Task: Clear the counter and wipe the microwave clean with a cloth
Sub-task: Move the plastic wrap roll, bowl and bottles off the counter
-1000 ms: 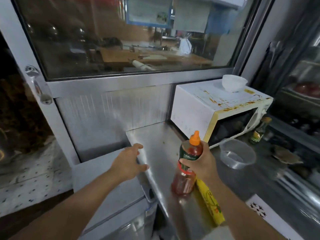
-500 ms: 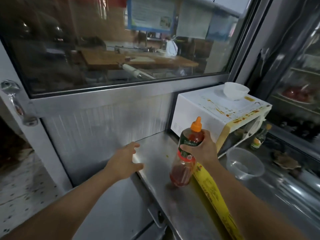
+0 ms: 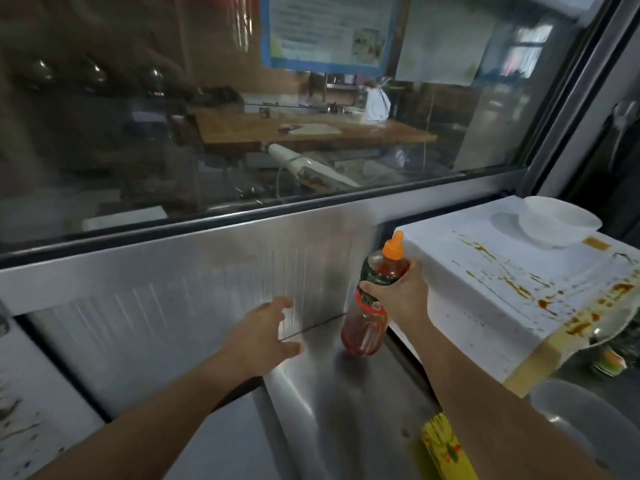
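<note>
The right hand (image 3: 398, 299) grips the sauce bottle (image 3: 369, 317) around its upper body, below the orange cap, with the base seemingly touching the steel counter (image 3: 332, 393) beneath the grip. Just right of the grip stands the stained microwave (image 3: 485, 289). The left hand (image 3: 263, 336) hovers left of the bottle, fingers spread, holding nothing.

The steel tabletop (image 3: 329, 403) forms a bare lane between the left hand (image 3: 263, 336) and the microwave (image 3: 485, 299). The sauce bottle (image 3: 369, 317) stands at its far end, against the metal back panel (image 3: 194, 306). A yellow packet (image 3: 446, 448) and clear bowl (image 3: 568, 414) crowd the near right.
</note>
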Motion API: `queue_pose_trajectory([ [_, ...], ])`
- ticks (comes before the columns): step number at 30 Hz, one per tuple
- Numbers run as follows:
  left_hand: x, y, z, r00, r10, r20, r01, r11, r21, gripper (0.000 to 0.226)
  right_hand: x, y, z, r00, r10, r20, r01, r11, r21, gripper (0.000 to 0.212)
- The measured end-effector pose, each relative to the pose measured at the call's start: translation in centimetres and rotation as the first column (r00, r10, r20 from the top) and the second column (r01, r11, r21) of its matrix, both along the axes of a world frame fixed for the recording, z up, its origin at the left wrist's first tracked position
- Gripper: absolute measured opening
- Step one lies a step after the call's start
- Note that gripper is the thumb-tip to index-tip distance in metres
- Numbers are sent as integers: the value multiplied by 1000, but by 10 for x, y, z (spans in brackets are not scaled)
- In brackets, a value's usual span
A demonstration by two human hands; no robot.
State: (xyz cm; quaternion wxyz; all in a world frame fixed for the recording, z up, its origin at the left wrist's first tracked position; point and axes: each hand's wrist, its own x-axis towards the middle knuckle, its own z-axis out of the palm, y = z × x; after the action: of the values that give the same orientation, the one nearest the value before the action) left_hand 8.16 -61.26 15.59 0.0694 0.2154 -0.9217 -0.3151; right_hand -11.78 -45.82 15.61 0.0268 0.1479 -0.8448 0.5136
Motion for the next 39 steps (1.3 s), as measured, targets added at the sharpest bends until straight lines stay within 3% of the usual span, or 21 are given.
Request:
queue_pose_trajectory([
  [9,-56,-14,-13,1000,-8,14,7,999,35,71,-45,-41,-22,1000,16,23,-15,998,-54,75],
  [28,-69,-15,-20,997,-2,81,-1,1000,29,70,-51,-49,-34,1000,-13,15,15,995,-99,77],
  [39,-51,-1,-11,998,-29,47,28,999,20,72,-31,-21,-27,998,57,27,-57,998,24,77],
])
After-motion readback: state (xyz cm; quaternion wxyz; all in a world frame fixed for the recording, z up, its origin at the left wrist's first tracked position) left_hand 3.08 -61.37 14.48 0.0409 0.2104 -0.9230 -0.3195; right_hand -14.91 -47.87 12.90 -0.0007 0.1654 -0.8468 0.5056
